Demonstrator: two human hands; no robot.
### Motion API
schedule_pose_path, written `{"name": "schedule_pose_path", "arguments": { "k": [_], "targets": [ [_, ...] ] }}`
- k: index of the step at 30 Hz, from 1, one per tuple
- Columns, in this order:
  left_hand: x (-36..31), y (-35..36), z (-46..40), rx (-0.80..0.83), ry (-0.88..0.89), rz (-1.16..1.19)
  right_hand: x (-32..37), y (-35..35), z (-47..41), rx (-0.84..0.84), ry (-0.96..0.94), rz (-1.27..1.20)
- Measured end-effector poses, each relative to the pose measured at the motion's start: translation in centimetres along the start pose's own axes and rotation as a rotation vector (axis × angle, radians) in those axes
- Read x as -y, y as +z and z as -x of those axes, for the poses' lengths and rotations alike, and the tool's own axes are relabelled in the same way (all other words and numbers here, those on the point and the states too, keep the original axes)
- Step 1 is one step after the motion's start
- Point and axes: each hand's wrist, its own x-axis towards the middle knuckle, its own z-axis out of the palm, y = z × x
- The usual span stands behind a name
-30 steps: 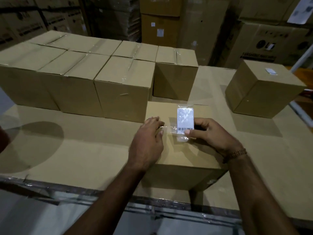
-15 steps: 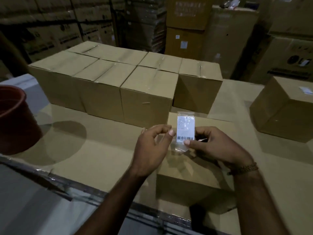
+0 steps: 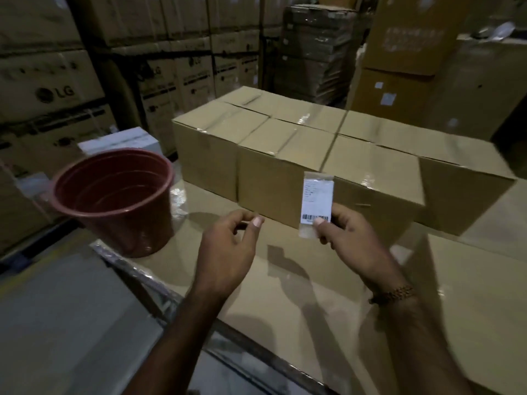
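— Change since the last entry?

— The left grip [image 3: 228, 246] has come away from the label [image 3: 317, 201], so the two hands are now apart. The view has swung left: a red bucket [image 3: 114, 195] now shows in full, and the carton that lay under the hands is out of sight.

— Item and location?

— One white printed label with a barcode along its foot, backed by a clear film that overhangs top and bottom. It is held upright in the air above the table [image 3: 285, 295], in front of the row of taped cartons [image 3: 285, 155] and touching neither.

— State of the grips?

— The right grip [image 3: 353, 240] is clamped on the label's lower edge, thumb over the barcode and fingers behind. On the left, thumb and forefinger tips are pressed together; whether a sliver of film sits between them cannot be told.

— Handling notes?

— Judged very light, thin and limp. It would probably curl or fold on itself if held by one corner. The clear overhang looks adhesive, so it may stick to skin or to itself. It creases easily, and a crease across the barcode could spoil it.

— Where to take hold?

— By the edges only, ideally the bottom margin and the top margin together, kept taut. Keep fingertips off the sticky face and the print.
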Motion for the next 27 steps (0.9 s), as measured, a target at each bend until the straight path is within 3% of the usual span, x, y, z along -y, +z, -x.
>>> {"name": "schedule_pose_path", "arguments": {
  "k": [7,13,17,27],
  "targets": [
    [4.5,-15.6,-7.6,-0.206,0.249,-0.251,5.2,17.6,-8.1,0.059,-0.008,-0.059],
    [9.8,-25.1,-12.3,-0.335,0.107,-0.346,8.3,27.2,-13.3,0.052,-0.106,-0.036],
    [14.3,-28.2,-15.4,-0.392,-0.02,-0.42,9.5,31.6,-15.7,0.051,-0.056,-0.039],
    [19.9,-29.6,-19.8,-0.308,-0.147,-0.443,11.2,38.2,-20.4,0.112,-0.06,0.451]
  ]
}}
